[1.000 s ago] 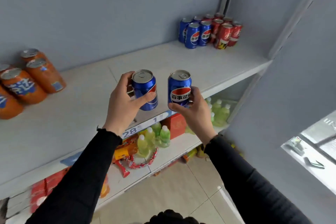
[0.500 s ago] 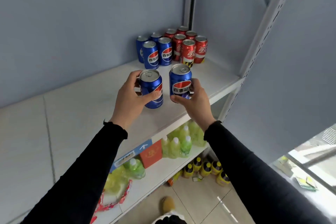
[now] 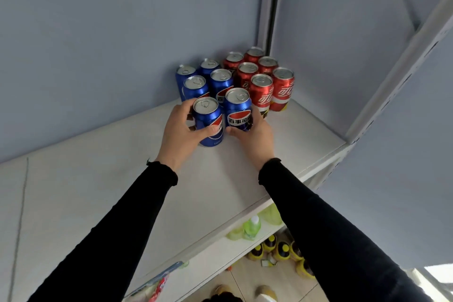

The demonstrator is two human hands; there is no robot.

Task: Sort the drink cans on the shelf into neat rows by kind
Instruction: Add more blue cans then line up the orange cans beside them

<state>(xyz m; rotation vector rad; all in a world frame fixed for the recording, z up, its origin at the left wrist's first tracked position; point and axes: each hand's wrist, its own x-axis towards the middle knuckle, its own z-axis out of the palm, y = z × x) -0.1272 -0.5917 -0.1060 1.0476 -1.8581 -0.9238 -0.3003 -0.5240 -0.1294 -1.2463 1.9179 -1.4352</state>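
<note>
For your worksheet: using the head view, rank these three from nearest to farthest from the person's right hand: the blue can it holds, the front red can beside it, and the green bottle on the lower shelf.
1. Blue can: gripped in the right hand itself.
2. Front red can: just behind the hand, in the red rows on the right.
3. Green bottle: on the lower shelf, well below the hand.

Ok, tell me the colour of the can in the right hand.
Blue, with a red, white and blue emblem; the can shows best in the head view.

two upright blue cans (image 3: pixel 221 117), fronting blue rows
</note>
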